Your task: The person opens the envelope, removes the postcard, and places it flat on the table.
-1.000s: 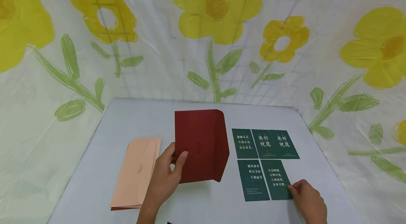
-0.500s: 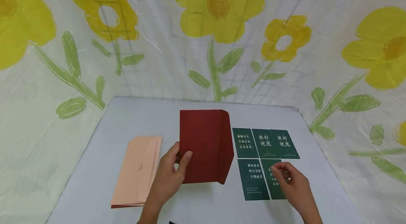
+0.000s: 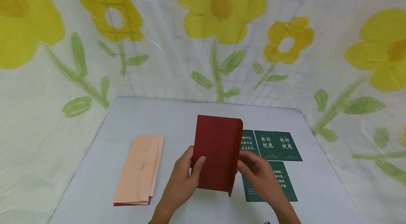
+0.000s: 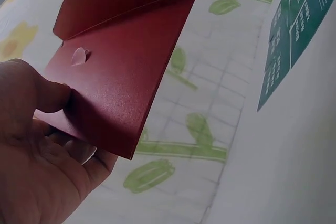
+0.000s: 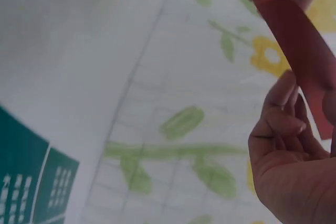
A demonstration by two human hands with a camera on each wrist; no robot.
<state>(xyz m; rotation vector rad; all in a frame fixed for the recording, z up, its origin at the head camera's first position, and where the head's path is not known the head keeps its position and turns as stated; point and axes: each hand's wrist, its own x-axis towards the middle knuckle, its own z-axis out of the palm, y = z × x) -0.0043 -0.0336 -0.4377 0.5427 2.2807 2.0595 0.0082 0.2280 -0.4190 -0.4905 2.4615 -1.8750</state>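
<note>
A red envelope is held up above the table, standing at a tilt. My left hand grips its left edge, the thumb on the front and the fingers behind. In the left wrist view, the envelope's flap stands partly raised, beyond a small half-round tab. My right hand is at the right edge and pinches the flap with thumb and fingers. In the right wrist view, the thumb lies on the red flap with fingers behind it.
Green cards with white writing lie in two rows on the right of the white table, partly hidden by my right hand and the envelope. Pink envelopes are stacked at left, with red showing beneath. A flower-printed curtain surrounds the table.
My right hand has left the lower right green card and come up to the envelope's flap. My left hand has carried the red envelope rightward, and the flap now looks narrower.
</note>
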